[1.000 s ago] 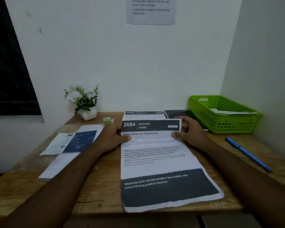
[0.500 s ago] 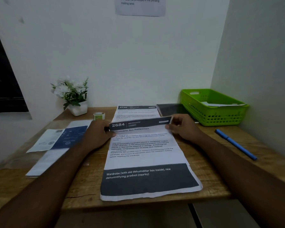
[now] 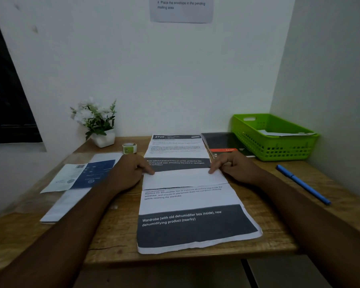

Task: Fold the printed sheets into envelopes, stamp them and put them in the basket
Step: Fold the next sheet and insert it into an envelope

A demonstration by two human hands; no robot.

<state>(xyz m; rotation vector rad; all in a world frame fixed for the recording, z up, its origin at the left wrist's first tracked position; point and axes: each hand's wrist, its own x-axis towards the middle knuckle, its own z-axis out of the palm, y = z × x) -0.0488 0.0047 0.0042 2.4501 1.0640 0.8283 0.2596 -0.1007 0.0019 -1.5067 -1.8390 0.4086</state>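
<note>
A printed sheet point(image 3: 193, 221) lies lengthwise on the wooden desk point(image 3: 116, 235), its top third folded toward me so a white flap point(image 3: 183, 179) covers the upper text. My left hand point(image 3: 127, 173) presses the flap's left end with its fingertips. My right hand point(image 3: 233, 165) presses the right end, fingers stretched flat. A second printed sheet point(image 3: 176, 148) headed 2720 lies behind. The green basket point(image 3: 279, 150) stands at the back right with folded paper point(image 3: 283, 133) inside. A small roll of stamps point(image 3: 129, 148) sits behind my left hand.
White envelopes and a blue-and-white leaflet point(image 3: 81, 177) lie at the left. A potted white flower point(image 3: 98, 123) stands at the back left, a dark notebook point(image 3: 224, 143) beside the basket, a blue pen point(image 3: 302, 183) at the right. A notice point(image 3: 181, 9) hangs on the wall.
Both hands have turned the sheet's top edge over toward me and laid it flat. The 2684 header is now hidden under the white flap, and more of the sheet behind shows.
</note>
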